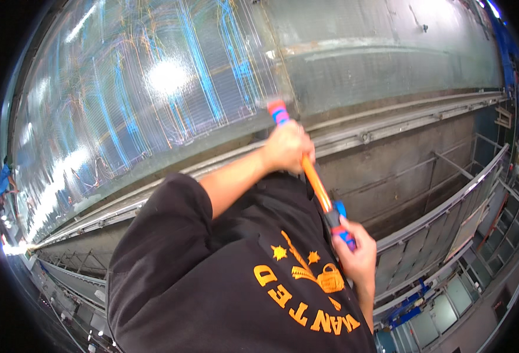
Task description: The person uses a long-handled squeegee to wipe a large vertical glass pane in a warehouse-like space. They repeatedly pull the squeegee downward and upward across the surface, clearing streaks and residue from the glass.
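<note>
My left hand (288, 146) is closed around the upper part of a long tool with an orange shaft (317, 183), just below its red, blue and purple end. Lower down, close to my body, my right hand (356, 250) grips the tool's red and blue butt end. A black and blue fitting sits on the shaft just above the right hand. The tool slants up and left, its far tip blurred over a wide glossy surface (171, 109) marked with blue and coloured streaks. What kind of head it has cannot be made out.
A plain grey-green stretch (389, 73) adjoins the streaked surface on the right. Along its near edge runs a metal rail (383, 130). Below lies a recessed trough (389, 182), bordered by a railed metal walkway (447, 217). Bright lights reflect off the surface.
</note>
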The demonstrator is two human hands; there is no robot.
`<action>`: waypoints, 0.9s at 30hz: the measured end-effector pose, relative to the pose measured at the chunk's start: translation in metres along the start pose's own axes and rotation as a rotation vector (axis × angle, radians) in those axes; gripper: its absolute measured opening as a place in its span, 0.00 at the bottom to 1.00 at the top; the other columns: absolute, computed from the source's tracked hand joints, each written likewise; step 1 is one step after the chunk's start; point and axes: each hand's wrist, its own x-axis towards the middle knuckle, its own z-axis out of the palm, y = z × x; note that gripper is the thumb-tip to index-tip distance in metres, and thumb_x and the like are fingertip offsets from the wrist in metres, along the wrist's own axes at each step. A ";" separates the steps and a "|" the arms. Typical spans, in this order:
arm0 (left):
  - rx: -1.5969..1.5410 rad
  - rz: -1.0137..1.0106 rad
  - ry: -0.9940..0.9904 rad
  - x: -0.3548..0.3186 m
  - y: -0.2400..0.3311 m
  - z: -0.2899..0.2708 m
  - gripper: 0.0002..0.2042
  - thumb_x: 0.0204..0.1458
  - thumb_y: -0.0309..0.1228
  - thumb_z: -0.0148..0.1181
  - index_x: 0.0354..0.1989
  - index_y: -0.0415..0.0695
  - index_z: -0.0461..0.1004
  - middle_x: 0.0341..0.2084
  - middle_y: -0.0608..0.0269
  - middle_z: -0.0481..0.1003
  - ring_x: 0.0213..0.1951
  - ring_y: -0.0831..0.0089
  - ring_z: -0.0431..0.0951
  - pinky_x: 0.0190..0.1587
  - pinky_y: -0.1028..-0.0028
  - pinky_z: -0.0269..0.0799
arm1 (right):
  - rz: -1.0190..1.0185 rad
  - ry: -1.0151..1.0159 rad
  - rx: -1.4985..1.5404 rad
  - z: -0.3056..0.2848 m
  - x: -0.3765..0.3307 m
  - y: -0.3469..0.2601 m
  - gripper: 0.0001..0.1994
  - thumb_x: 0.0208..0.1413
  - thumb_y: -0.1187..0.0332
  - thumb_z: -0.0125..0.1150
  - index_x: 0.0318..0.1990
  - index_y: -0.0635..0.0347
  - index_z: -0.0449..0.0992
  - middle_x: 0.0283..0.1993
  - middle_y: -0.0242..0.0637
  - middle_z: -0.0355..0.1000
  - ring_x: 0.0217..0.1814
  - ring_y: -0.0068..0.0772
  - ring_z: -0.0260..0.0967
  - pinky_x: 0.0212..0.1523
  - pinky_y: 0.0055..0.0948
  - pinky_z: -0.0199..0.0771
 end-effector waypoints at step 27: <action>0.013 -0.049 -0.127 -0.014 0.013 0.034 0.08 0.34 0.38 0.75 0.19 0.60 0.79 0.18 0.73 0.77 0.27 0.66 0.79 0.35 0.64 0.69 | -0.062 -0.020 -0.106 -0.029 -0.009 0.027 0.20 0.59 0.76 0.71 0.60 0.66 0.82 0.44 0.29 0.80 0.39 0.13 0.70 0.44 0.20 0.73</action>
